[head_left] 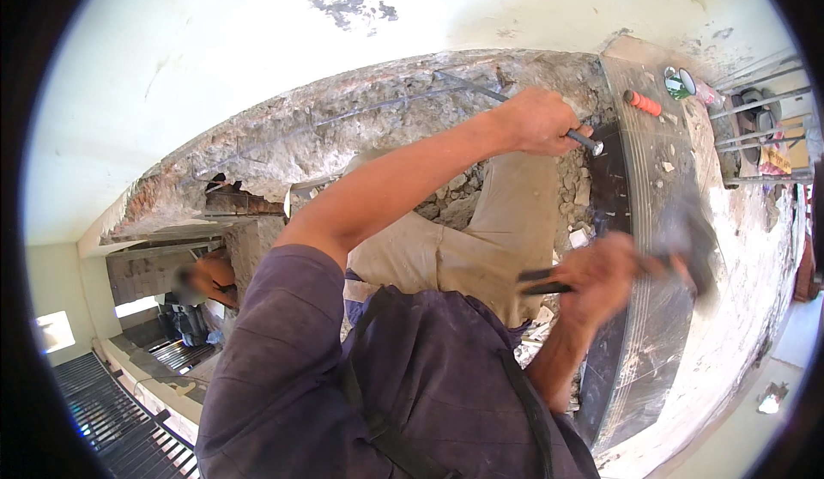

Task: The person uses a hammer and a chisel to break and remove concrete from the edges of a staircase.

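Observation:
My left hand is closed around a dark metal chisel. The chisel's far end points left to the broken, rough edge of the wall, and its struck end sticks out to the right of my fist. Lower and to the right, my right hand grips a hammer by its dark handle. Motion blurs the hammer head, which is apart from the chisel. Whether the chisel's tip touches the wall is hard to make out.
Broken rubble lies around my legs. A dark stone slab runs along my right. On it lies a red-orange handle, near a metal rack with shoes. Far left, another person is by a dark metal grille.

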Demonstrator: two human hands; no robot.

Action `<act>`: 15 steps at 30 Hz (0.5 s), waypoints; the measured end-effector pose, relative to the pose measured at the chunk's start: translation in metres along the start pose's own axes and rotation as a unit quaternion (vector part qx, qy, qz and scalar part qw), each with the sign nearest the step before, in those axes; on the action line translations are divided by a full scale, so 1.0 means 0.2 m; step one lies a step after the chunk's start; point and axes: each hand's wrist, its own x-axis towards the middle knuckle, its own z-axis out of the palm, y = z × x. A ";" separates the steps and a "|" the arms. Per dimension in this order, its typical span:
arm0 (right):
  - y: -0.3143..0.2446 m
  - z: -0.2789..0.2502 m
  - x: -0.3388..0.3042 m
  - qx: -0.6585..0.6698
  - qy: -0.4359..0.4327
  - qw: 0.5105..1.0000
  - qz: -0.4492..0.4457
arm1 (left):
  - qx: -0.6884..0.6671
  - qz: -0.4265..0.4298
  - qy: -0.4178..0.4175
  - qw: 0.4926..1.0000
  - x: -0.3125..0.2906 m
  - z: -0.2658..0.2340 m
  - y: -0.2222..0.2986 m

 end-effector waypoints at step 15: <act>-0.33 -0.12 0.13 0.251 0.024 0.946 -0.203 | 0.019 -0.047 -0.046 0.998 0.11 0.05 0.00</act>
